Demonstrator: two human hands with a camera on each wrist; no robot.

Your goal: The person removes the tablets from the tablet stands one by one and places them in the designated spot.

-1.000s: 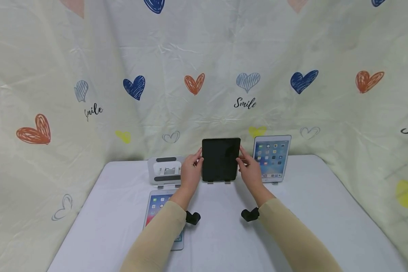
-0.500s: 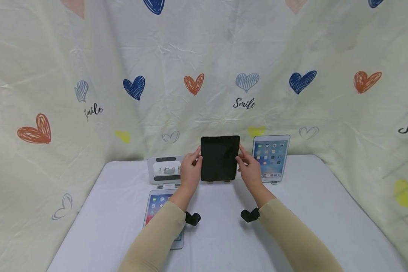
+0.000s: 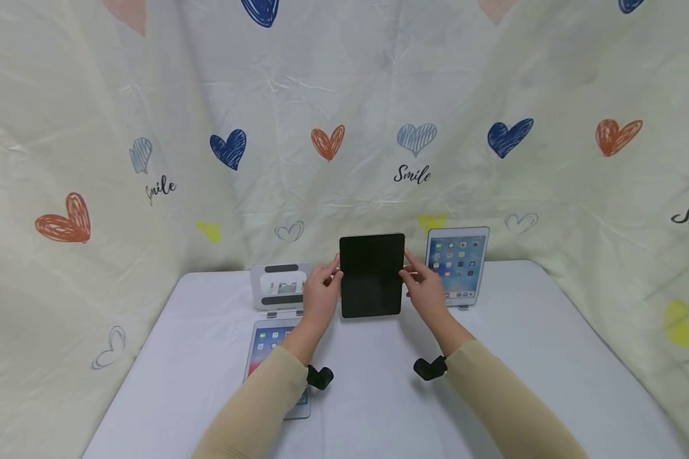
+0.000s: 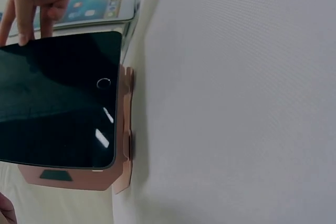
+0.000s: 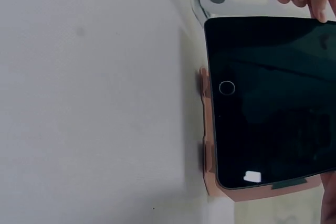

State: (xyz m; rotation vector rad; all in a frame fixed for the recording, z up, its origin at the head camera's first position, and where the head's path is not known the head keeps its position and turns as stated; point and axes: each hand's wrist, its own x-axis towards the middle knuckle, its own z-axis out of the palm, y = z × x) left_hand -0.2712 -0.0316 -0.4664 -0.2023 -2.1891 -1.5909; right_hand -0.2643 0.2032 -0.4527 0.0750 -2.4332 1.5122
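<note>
Both hands hold a black tablet (image 3: 372, 275) by its side edges, its dark screen facing me. My left hand (image 3: 320, 293) pinches the left edge, thumb in front. Along the opposite edge, my right hand (image 3: 427, 294) grips in the same way. A pink tablet stand (image 4: 79, 178) shows behind the tablet in the left wrist view. In the right wrist view, the stand's lower lip (image 5: 207, 129) sticks out past the home-button end of the tablet. From the head view the tablet hides this stand.
Right of the hands, a white tablet (image 3: 458, 264) with a lit screen leans upright on a stand. To the left is a white stand (image 3: 280, 300) bearing no tablet. Another lit white tablet (image 3: 259, 349) lies before it, partly under the left sleeve. A patterned curtain hangs behind the table (image 3: 373, 382).
The black tablet, after a slight rise, has come down and toward me with both hands. Its lower edge now covers the stand's lip hooks that showed below it earlier.
</note>
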